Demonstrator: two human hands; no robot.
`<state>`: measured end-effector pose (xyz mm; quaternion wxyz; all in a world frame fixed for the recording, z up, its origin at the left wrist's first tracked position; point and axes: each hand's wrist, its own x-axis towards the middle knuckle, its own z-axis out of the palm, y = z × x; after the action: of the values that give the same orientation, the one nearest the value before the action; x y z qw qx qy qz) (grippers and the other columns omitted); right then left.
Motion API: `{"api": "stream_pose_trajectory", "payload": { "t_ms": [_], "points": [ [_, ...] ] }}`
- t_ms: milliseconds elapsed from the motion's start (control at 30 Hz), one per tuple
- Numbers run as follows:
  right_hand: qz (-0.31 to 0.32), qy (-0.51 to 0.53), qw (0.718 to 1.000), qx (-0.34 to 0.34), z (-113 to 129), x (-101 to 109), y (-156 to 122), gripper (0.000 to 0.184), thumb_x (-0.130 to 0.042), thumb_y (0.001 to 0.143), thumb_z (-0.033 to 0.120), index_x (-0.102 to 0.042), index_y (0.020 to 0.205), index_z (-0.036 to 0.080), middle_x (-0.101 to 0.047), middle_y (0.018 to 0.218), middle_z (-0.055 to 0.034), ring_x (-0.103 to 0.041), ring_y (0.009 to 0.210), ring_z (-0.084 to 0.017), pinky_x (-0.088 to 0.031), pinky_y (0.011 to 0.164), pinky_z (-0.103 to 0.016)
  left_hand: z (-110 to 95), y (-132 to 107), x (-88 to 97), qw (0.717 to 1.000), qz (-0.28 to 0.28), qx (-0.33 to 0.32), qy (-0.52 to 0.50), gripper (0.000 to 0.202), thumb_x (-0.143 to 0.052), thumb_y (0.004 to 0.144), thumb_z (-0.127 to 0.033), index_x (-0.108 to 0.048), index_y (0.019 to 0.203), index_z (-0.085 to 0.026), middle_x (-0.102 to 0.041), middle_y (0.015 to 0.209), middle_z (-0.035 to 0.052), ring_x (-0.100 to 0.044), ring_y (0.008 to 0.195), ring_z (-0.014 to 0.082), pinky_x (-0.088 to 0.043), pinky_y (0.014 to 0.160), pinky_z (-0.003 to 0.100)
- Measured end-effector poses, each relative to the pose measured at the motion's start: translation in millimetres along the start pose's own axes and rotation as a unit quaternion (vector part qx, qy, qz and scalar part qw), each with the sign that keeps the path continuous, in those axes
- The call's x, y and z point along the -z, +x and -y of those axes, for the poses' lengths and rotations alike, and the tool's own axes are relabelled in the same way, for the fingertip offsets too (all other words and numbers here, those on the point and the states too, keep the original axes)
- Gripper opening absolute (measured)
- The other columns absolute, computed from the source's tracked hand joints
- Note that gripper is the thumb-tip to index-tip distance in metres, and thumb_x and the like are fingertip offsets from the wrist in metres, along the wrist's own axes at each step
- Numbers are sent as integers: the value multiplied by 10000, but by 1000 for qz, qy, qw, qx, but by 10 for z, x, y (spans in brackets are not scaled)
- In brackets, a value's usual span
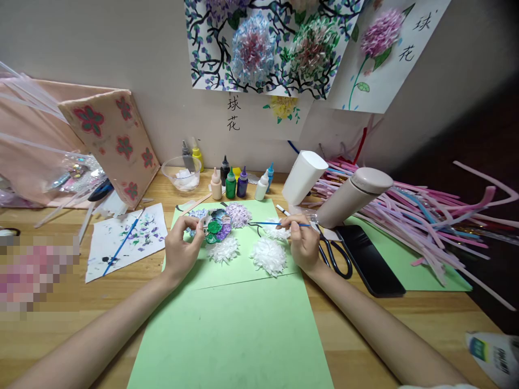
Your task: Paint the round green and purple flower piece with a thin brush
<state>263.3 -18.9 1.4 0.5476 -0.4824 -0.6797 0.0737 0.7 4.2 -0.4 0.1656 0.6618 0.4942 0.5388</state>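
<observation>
My left hand (185,246) grips the edge of a small paint palette (218,227) with green, purple and blue paint in its wells. Between the fingers of my right hand (302,241) is a blue-handled paintbrush (270,223), its tip pointing left over the green paper (239,329). A dark painted line lies by the brush tip. On the paper sit fluffy white flowers (268,255) and a pale purple flower (238,215). Another white flower (223,249) lies just below the palette, and one is partly hidden behind my right hand.
Paint bottles (231,183) and a plastic bowl (182,174) stand at the back. A paint-stained sheet (127,240) with a second brush (124,241) lies left. Rightward are scissors (340,259), a phone (371,259), a tilted bottle (352,197), a white cup (304,177) and pink strips (413,216).
</observation>
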Motion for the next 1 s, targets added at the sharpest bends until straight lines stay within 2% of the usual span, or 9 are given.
{"api": "stream_pose_trajectory", "payload": {
  "t_ms": [167,333,467,700,900,1000],
  "points": [
    [34,-7,999,13,3,-1,-4,248,-348,916,237,-562,794,211,-612,735,-17,-592,733,-166,-470,718,-333,4,4,-4,1000,-3,-2,0,101,-563,803,-235,-505,732,-193,-563,729,-6,-544,689,120,-443,668,252],
    [4,-1,1000,18,15,-9,-25,243,-355,909,211,-566,788,212,-606,734,-17,-584,735,-168,-457,703,-328,1,6,2,1000,-2,-6,10,106,-559,804,-223,-502,721,-190,-567,717,-9,-544,691,117,-440,679,250],
    [28,-7,999,25,23,-15,-23,228,-363,903,200,-564,797,213,-606,741,-19,-581,746,-170,-458,721,-340,1,2,4,1000,-1,-3,9,104,-559,803,-223,-505,722,-189,-568,724,-6,-543,693,117,-438,676,249],
    [-58,77,994,49,88,-26,-52,227,-351,906,212,-558,814,223,-611,730,-16,-594,741,-178,-463,720,-358,-2,-6,-7,1000,2,10,-1,117,-556,811,-245,-496,727,-190,-556,720,-7,-527,673,116,-434,664,251],
    [55,99,987,116,152,-58,-218,198,-371,899,192,-554,967,226,-655,875,-50,-604,849,-196,-479,731,-377,9,-12,-1,1000,4,1,4,95,-551,810,-213,-500,734,-188,-563,728,-8,-537,700,117,-435,672,245],
    [68,97,985,124,168,-57,-248,210,-363,905,189,-555,979,228,-657,875,-54,-598,842,-191,-485,722,-370,17,-15,0,1000,5,2,-1,88,-550,810,-211,-504,739,-187,-563,732,-5,-539,708,121,-438,678,250]
  ]
}}
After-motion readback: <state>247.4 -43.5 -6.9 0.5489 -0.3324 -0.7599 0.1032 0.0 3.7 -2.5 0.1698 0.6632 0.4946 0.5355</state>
